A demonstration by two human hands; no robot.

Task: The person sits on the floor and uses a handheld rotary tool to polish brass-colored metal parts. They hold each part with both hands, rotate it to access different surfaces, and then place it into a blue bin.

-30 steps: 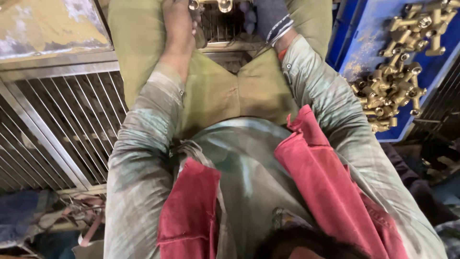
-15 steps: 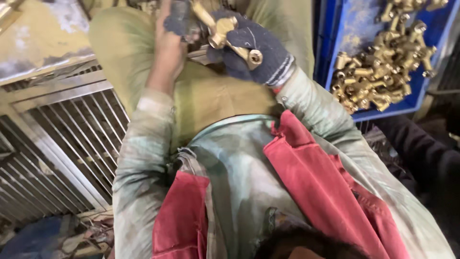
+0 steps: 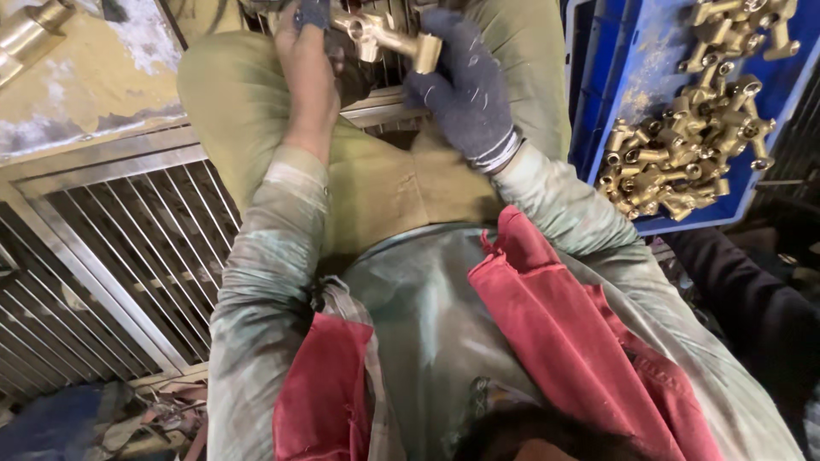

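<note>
between the knees, up at the top of the view: brass fitting [image 3: 389, 38], t-shaped and bright, held in both hands over the olive trousers [image 3: 376, 179]. right hand [image 3: 465, 90] in a dark knit glove, closed around the fitting's right end, fingers wrapped under the open round mouth. left hand [image 3: 307, 68] mostly bare, fingertips in a scrap of dark glove, pinching the fitting's left side near the top edge; exact grip there partly cut off, so hard to tell how tight. off to the right, well apart from the hands: blue plastic crate [image 3: 598, 102] with a heap of similar brass fittings [image 3: 692, 137] piled toward its far corner. to the left, a metal grille [image 3: 128, 248] of thin bars, and a red vest [image 3: 564, 333] over a pale shirt lower down.

looks like the inspecting or turning step on a single piece, taken from or bound for the heap, though which cannot be told. next move likely calls for a steady two-handed hold while rotating the piece, keeping the gloved grip firm so the smooth brass does not slip toward the lap.
</note>
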